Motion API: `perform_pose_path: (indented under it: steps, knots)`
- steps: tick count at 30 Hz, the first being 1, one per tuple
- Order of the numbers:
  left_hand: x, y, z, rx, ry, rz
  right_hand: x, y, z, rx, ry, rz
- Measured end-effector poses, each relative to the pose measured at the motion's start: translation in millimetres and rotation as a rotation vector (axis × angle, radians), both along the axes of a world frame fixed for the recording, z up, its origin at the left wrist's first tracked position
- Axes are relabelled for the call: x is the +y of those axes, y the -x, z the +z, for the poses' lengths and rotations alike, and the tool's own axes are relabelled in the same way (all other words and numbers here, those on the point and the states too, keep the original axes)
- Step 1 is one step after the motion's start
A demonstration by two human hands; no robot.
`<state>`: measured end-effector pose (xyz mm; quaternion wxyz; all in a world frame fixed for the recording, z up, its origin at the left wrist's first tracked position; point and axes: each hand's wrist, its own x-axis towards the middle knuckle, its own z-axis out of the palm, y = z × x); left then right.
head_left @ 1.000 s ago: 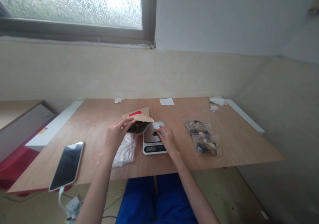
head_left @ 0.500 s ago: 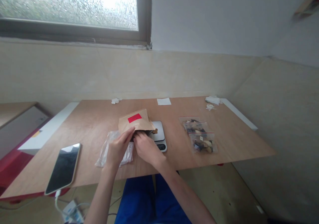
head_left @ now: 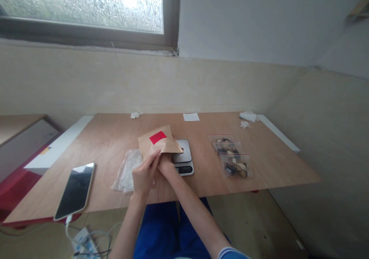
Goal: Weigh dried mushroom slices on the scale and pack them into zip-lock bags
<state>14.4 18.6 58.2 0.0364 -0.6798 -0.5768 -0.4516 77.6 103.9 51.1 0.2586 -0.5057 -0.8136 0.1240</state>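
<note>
The brown paper packet [head_left: 149,148] is tilted above the tabletop [head_left: 201,136], at one o'clock from the left hand [head_left: 144,171], whose thumb and fingers pinch its near lip. Its mouth faces roughly five o'clock, and the lip runs from about nine to three; foreshortening makes the long axis uncertain. The right hand [head_left: 166,163] reaches under that lip into the mouth. The kitchen scale [head_left: 185,158] sits between two and three o'clock from the right hand, which is the nearer one.

The right fingers are hidden, so whether they are spread or gripping cannot be told. The packet's corner covers part of the scale's plate and most of a small brown piece [head_left: 182,149] there. The right wrist overlaps the display, whose reading is illegible.
</note>
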Motion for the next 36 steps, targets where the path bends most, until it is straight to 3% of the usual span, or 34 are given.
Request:
perform_pose_path:
  steps: [5, 16, 24, 31, 36]
  knots:
    - [2.3, -2.9, 3.8, -0.073, 0.066, -0.019, -16.3, -9.0, 2.8, 0.034, 0.083, -0.084]
    - [2.3, -5.4, 10.2, -0.093, 0.053, 0.009, -30.2, -20.0, 6.8, 0.101, 0.113, -0.088]
    - [6.3, -1.7, 13.7, -0.109, 0.022, -0.004, -65.4, -37.0, 12.5, 0.31, -0.029, -0.071]
    - [10.7, 3.0, 18.5, -0.13, 0.044, 0.04, -84.8, -58.6, 23.1, 0.682, -0.09, -0.005]
    - [18.0, 15.3, 22.9, -0.205, 0.08, 0.144, -90.5, -83.1, 25.6, 1.094, 0.113, 0.008]
